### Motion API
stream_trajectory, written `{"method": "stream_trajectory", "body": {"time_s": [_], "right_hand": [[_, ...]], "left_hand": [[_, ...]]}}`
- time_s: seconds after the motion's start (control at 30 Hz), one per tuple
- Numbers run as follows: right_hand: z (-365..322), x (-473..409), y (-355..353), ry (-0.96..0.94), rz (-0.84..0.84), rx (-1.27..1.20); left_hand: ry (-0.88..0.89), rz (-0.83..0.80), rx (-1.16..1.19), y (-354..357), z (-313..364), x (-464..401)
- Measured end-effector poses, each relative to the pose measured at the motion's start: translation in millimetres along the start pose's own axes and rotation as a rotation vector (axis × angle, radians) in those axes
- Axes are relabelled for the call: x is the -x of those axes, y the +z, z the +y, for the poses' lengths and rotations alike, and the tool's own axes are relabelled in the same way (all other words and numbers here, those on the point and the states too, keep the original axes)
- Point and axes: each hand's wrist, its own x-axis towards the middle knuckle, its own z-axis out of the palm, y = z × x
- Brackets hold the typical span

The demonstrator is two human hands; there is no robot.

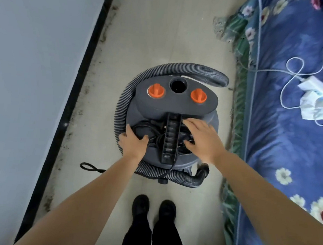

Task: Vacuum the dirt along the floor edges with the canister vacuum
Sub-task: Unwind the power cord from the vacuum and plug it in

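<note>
Canister vacuum [171, 127] stands on the pale floor [163, 35] just ahead of the person's black shoes [153, 206], between the dark skirting board [79, 81] and a bed with a blue flowered cover [282, 151]; a ribbed grey hose [128, 92] is wound round the drum, both of its ends loose, so nothing is yet fitted to the round intake port [177, 85] between the two orange knobs [156, 91].

Left hand [133, 141] grips the near-left edge of the lid, thumb on top beside the coiled black power cord [146, 129], fingers curled down over the rim and the hose; right hand [202, 139] lies spread on the cord to the other side of the ribbed carry handle [172, 138], its fingers bent into the coils, though whether they pinch the cord cannot be told.

Body looks like rigid moulded plastic, bulky and probably weighty for its motor, unlikely to be fragile; the handle lying between the two hands seems the sound place to lift it, since the smooth lid edge would likely slip. Hose should flex and spring back, best held near a cuff; cord is limp and tangles easily, so it wants unwinding before anything moves. Dirt [95, 63] lies in specks along the skirting, off beyond the left hand.
</note>
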Motion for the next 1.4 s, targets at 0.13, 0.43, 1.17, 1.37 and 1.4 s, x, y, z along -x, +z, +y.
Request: {"method": "stream_trajectory", "body": {"time_s": [0.13,0.43,1.17,1.37,1.4], "right_hand": [[-3.6,-11.9,-0.4,-0.010,-0.192,0.127],[-10.7,-19.8,3.3,0.045,-0.354,0.213],[43.8,78.7,12.1,0.618,-0.183,-0.297],[45.8,130.4,-33.3,0.624,0.041,-0.536],[38.7,130.7,-45.6,0.608,0.075,-0.606]], "left_hand": [[0.034,0.045,-0.018,-0.2,5.0,3.3],[0.045,-0.046,0.140,4.5,24.7,21.8],[0.312,-0.200,0.096,51.6,26.9,42.1],[0.249,-0.229,-0.171,34.8,47.7,55.1],[0.311,-0.201,-0.248,28.4,50.8,65.4]]}}
